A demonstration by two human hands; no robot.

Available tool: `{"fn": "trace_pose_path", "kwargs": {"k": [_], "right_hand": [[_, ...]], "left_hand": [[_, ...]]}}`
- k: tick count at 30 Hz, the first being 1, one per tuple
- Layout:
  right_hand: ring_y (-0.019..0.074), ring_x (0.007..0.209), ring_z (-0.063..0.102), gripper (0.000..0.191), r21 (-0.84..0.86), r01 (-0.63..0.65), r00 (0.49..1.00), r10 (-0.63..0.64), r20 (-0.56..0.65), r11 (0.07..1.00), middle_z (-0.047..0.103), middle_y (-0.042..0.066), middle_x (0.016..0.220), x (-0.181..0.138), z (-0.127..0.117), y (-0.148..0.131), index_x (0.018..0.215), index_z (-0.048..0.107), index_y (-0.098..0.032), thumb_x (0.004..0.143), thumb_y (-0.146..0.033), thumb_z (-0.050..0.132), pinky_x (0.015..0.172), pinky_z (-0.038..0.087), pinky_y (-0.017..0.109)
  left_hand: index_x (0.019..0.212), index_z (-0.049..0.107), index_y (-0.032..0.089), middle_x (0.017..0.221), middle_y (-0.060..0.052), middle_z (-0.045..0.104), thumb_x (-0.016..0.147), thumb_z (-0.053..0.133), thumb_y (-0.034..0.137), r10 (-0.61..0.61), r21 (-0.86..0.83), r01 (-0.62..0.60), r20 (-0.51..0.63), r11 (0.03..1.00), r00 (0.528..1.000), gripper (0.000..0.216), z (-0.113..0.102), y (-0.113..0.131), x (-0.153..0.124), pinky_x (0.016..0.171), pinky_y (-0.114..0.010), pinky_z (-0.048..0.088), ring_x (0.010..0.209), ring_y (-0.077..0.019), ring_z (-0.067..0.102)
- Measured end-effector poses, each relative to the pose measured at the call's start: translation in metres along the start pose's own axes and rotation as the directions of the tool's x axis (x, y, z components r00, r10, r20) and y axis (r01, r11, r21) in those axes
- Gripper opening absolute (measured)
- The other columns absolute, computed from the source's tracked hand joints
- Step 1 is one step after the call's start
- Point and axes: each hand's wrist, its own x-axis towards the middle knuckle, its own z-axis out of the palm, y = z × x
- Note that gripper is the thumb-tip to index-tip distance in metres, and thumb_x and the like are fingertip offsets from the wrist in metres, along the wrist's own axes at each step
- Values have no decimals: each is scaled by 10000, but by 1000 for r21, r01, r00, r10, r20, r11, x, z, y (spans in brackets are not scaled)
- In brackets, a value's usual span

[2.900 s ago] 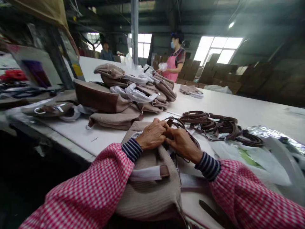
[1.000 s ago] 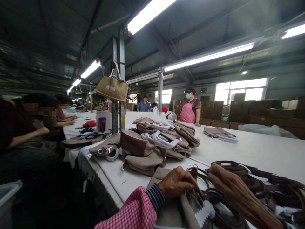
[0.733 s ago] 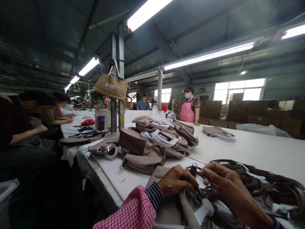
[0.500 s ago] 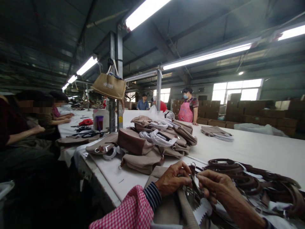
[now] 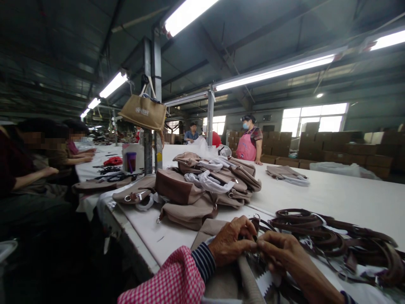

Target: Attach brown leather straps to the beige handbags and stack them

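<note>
Strap [image 5: 256, 221] between left grip [image 5: 232, 243], right grip [image 5: 282, 254]

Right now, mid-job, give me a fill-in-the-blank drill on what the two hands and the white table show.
The left hand, in a red-and-____ checked sleeve, meets the right hand at the ring-tipped end of a dark brown leather strap, over a beige ribbed fabric bag.
The coiled dark brown leather straps lie to the ____ of the right hand.
The person standing at the white table's far edge wears a ____ apron.
Missing words: white, right, pink.
</note>
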Motion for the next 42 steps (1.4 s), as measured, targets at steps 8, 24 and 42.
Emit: {"fn": "trace_pose_path", "kwargs": {"k": [8,24,42], "right_hand": [[86,493,441,424,16,-4,999,3,55,1000,555,-29,606,4,-3,10,714,620,-157,713,-535,812,501,273,225],[89,516,345,454,-27,39,998,-40,-43,999,463,-34,573,-1,-1,4,709,608,-163,703,-593,753,511,241,244],[79,453,380,598,-26,-28,999,29,26,999,522,-1,508,3,-4,16,655,678,-136,645,-717,819,486,212,243]], "left_hand": [[960,644,166,869,-5,646,737,799,184,-2,-12,1,-54,1000,999,272,2,3,0,764,-270,451,813,-155,618],[858,825,215,806,-18,718,825,794,331,23,301,10,-107,954,994,124,2,4,0,807,-307,427,921,-215,622],[885,801,217,873,4,585,859,788,209,-35,496,56,-51,867,998,30,1,11,-2,831,-276,413,960,-178,594]]}}
